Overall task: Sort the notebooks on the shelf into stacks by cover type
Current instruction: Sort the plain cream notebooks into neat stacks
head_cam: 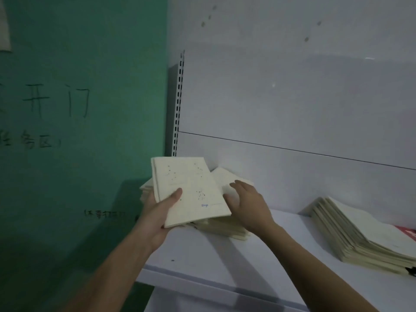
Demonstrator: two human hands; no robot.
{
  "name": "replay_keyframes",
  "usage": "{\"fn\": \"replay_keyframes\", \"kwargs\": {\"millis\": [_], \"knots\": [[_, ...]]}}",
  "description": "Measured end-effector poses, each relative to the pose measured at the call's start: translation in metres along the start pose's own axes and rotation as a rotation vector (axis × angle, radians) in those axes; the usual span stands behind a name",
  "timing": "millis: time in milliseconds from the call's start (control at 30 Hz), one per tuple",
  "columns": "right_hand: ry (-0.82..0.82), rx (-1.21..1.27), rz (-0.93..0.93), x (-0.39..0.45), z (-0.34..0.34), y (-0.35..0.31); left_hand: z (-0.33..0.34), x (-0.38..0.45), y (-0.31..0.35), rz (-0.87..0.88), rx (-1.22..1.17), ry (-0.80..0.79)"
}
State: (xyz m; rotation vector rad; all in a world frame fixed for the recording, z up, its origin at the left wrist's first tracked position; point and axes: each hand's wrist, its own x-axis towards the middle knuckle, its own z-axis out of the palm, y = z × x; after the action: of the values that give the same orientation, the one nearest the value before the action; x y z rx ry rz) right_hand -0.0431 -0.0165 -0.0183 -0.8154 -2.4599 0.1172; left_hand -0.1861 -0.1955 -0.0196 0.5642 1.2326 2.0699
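At the left end of a white shelf (281,251), close to the corner where a green wall (90,64) meets the shelving's pale back panel (281,97), the left hand (157,219) grips a cream notebook (191,190), thumb curled over its front cover and fingers beneath. The notebook is lifted and tilted, its cover dotted with small dark specks and a bit of blue lettering near the lower edge. Under and behind it lies a loose pile of cream notebooks (225,226) on the shelf, some fanned out at angles. The right hand (247,203) is spread with fingers relaxed, resting on the top of that pile just beside the held notebook.

Well apart to the right sits a second stack (351,235) of cream notebooks, slanted and slightly splayed, with something red (406,233) showing at its far side by the frame edge.

A slotted metal upright (179,104) runs up the shelving's left edge. A thin dark seam crosses the back panel. The green wall carries handwritten dark characters (56,104), and a pale sheet (4,25) hangs at its upper left. The room is dim.
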Motion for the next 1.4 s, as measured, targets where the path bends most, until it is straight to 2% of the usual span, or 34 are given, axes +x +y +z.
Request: {"fn": "replay_keyframes", "kwargs": {"millis": [133, 300, 467, 567, 633, 700, 800, 900, 1067, 1200, 1333, 1400], "knots": [[-0.303, -0.113, -0.021, 0.021, 0.014, -0.007, -0.025, 0.0, 0.002, -0.063, 0.109, -0.04], [-0.267, -0.04, -0.01, 0.014, 0.008, -0.008, -0.031, 0.0, 0.002, -0.039, 0.282, -0.053], [-0.265, -0.18, -0.06, 0.01, -0.006, -0.001, -0.027, -0.001, 0.007, 0.01, 0.174, -0.079], [-0.29, -0.082, -0.049, 0.008, -0.009, 0.008, -0.023, 0.001, 0.009, 0.036, 0.114, -0.071], [-0.229, -0.002, -0.044, 0.006, -0.01, 0.017, -0.02, 0.001, 0.01, 0.04, 0.07, -0.058], [-0.07, 0.094, -0.031, 0.004, -0.014, 0.021, -0.016, 0.0, 0.012, 0.032, 0.043, -0.06], [0.196, 0.443, 0.104, 0.001, -0.033, 0.013, -0.008, -0.001, 0.012, 0.027, 0.049, -0.073], [0.33, 0.553, 0.092, -0.005, -0.051, 0.004, 0.005, -0.001, 0.009, 0.019, 0.08, -0.09], [0.313, 0.443, -0.076, -0.023, -0.062, -0.01, 0.035, -0.006, 0.001, -0.01, 0.065, -0.124], [0.253, 0.366, -0.11, -0.027, -0.053, 0.001, 0.051, -0.005, -0.004, -0.001, 0.041, -0.112], [0.188, 0.416, -0.02, -0.017, -0.042, 0.031, 0.052, 0.002, -0.001, 0.076, -0.061, -0.001], [0.171, 0.343, -0.032, -0.011, -0.033, 0.042, 0.049, 0.008, 0.007, 0.132, -0.122, 0.086]]}}
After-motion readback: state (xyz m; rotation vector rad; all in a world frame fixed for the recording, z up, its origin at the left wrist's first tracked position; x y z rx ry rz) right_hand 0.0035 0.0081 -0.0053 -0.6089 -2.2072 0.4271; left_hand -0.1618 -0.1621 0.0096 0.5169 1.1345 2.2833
